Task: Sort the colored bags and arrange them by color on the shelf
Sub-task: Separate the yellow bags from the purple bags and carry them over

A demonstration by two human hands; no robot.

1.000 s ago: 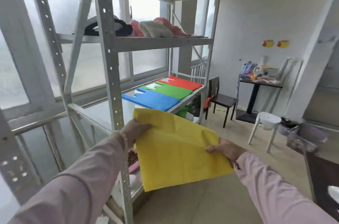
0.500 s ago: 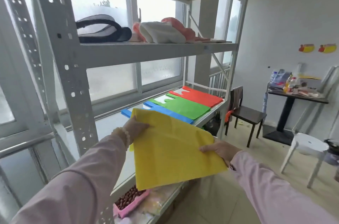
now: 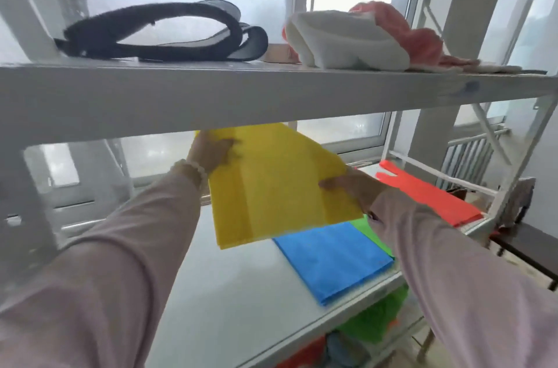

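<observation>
Yellow bag [image 3: 280, 183], seemingly light, thin and floppy, held flat above the shelf [image 3: 229, 292] at 11 o'clock of the blue bag [image 3: 332, 259], with left hand [image 3: 211, 152] and right hand [image 3: 353, 189] pinching its 10 and 3 o'clock edges, a two-edge hold likely to limit sagging.

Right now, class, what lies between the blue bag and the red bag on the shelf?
A green bag lies between the blue bag and the red bag, mostly hidden behind the right sleeve, as the head view shows.
</observation>
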